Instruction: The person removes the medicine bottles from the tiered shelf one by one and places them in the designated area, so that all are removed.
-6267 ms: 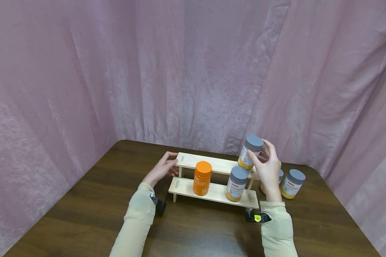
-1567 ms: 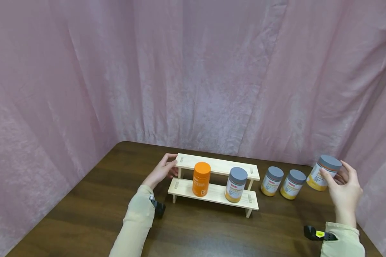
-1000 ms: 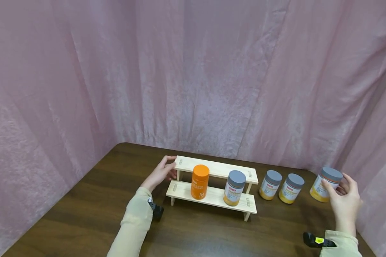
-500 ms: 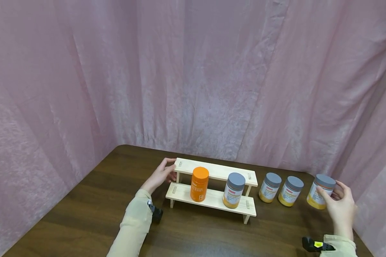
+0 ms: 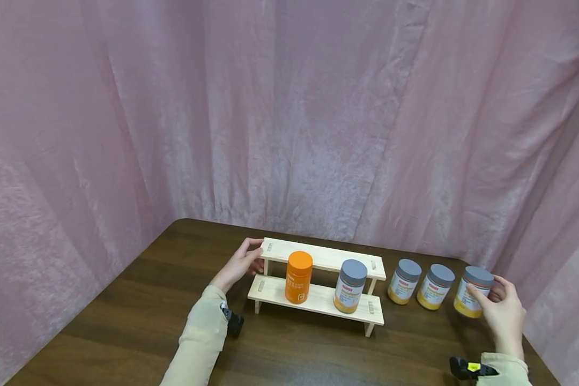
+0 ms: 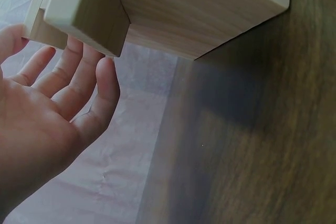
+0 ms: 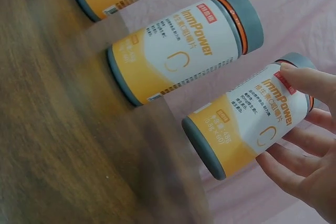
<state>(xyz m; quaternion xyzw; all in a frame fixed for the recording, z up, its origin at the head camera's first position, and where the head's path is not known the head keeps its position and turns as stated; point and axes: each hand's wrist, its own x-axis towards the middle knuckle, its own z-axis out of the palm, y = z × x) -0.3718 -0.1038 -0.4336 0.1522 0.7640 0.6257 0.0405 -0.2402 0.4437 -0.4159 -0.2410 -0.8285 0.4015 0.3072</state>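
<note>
With thumb and fingers on opposite sides, my right hand (image 5: pixel 504 316) grips a white-and-yellow supplement jar (image 5: pixel 472 295) with a grey lid. In the right wrist view this held jar (image 7: pixel 257 119) leans compared with its neighbour; whether its base touches the table I cannot tell. At the left end of a two-tier wooden shelf (image 5: pixel 313 297), my left hand (image 5: pixel 238 264) holds the upper board (image 6: pixel 86 17) between thumb and fingers. An orange jar (image 5: pixel 298 279) and a grey-lidded jar (image 5: pixel 350 287) stand upright on the lower board.
Two more grey-lidded jars (image 5: pixel 404 282) (image 5: pixel 435 288) stand on the brown table (image 5: pixel 140 300), between the shelf and the held jar. Pink curtains (image 5: pixel 289 118) hang behind the table and at both sides.
Earlier the right hand held the grey-lidded jar over the upper shelf, then carried it right. Since then it has lowered the jar and brought it left beside the other two. Left hand stays put.
</note>
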